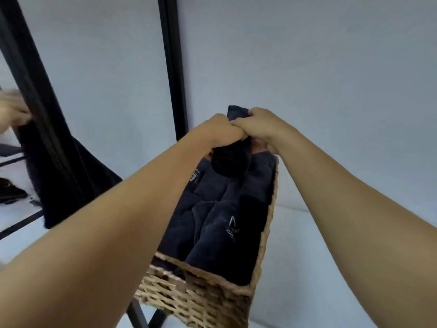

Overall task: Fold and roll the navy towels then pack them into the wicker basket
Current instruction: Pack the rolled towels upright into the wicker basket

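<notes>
Both arms reach forward, and the hands meet just above centre with their knuckles touching. My left hand (217, 131) and right hand (257, 126) are each clamped around the same rolled towel (230, 162), fingers curled tight over its upper part.

- Held towel: navy, close to black in this light. It is a thick, plush roll. Its blunt, rounded lower end hangs at the 12 o'clock end of the wicker basket (198, 297). A flat corner of cloth pokes up above the knuckles. I cannot tell whether the lower end touches the towels under it.
- Packed towels (212, 223): several navy rolls lie side by side along the length of the basket, filling it. They have the same soft pile. I see pale stitched marks on two of them, one toward 11 o'clock and one nearer the middle.
- Basket: rectangular, tan weave. Its near wall is at 6 o'clock, and its right rim runs up toward 1 o'clock under my right wrist.

Surroundings:
- A black-framed mirror (14, 162) leans at 9 o'clock. It shows a blurred reflection of a hand and dark cloth.
- A black post (172, 67) rises at 11 o'clock against the pale grey-blue wall (307, 67).
- A white surface (295, 256) lies at 4 o'clock beside the basket. I cannot tell what kind it is.
</notes>
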### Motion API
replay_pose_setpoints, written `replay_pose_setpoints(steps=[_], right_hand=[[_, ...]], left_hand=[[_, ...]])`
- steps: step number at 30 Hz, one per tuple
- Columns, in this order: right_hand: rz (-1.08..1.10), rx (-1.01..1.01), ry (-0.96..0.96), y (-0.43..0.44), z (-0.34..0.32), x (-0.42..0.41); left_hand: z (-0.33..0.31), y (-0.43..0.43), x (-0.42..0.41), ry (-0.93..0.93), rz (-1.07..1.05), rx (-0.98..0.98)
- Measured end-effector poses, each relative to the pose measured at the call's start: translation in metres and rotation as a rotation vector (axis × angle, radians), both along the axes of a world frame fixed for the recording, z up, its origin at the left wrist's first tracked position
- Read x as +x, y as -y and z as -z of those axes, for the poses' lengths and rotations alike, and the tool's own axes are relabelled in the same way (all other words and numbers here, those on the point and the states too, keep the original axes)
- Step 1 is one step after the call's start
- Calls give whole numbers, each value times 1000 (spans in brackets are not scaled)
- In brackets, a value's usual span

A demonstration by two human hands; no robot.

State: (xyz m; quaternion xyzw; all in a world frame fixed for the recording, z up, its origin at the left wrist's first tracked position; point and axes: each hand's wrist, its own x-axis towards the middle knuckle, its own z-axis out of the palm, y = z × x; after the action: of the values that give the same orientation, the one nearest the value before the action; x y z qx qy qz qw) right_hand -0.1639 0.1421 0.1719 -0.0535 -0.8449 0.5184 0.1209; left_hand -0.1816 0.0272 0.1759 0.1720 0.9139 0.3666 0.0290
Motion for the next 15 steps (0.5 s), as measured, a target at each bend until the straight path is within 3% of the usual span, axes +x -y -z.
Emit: replay_pose_setpoints(steps=[4,7,11,13,15], right_hand=[[12,169,172,18,31,-31],[63,471,285,15,53,-44],[184,864,196,10,70,-51],[180,932,191,10,78,-52],[162,937,211,9,85,-52]], left_hand=[[39,21,-31,154,22,6],[66,18,-43,241,123,-9],[81,19,-58,351,147,-21],[83,20,-68,429,134,-59],[85,17,-71,384,123,-135]])
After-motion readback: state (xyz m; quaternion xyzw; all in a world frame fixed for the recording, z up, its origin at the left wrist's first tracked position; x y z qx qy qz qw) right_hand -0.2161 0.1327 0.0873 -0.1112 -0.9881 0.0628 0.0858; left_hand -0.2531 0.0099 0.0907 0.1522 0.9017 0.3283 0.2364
